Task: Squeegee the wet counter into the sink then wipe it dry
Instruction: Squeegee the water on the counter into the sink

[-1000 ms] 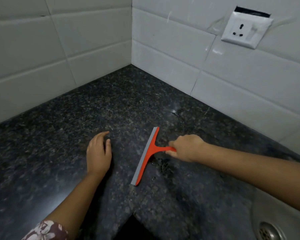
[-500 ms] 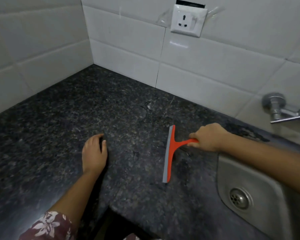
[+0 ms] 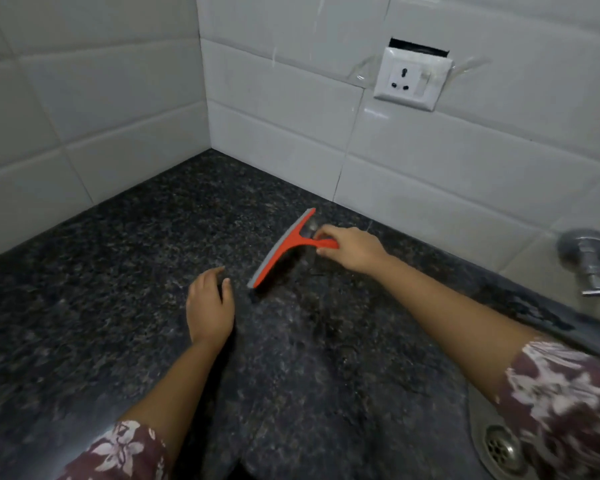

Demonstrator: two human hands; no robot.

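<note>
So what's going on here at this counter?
A person is clearing water off a dark granite counter. Their right hand grips the handle of an orange squeegee, whose blade rests on the counter near the tiled back wall. The left hand lies flat on the stone beside it, holding nothing. The sink with its drain sits at the lower right, a tap above it. No drying cloth is in view.
</note>
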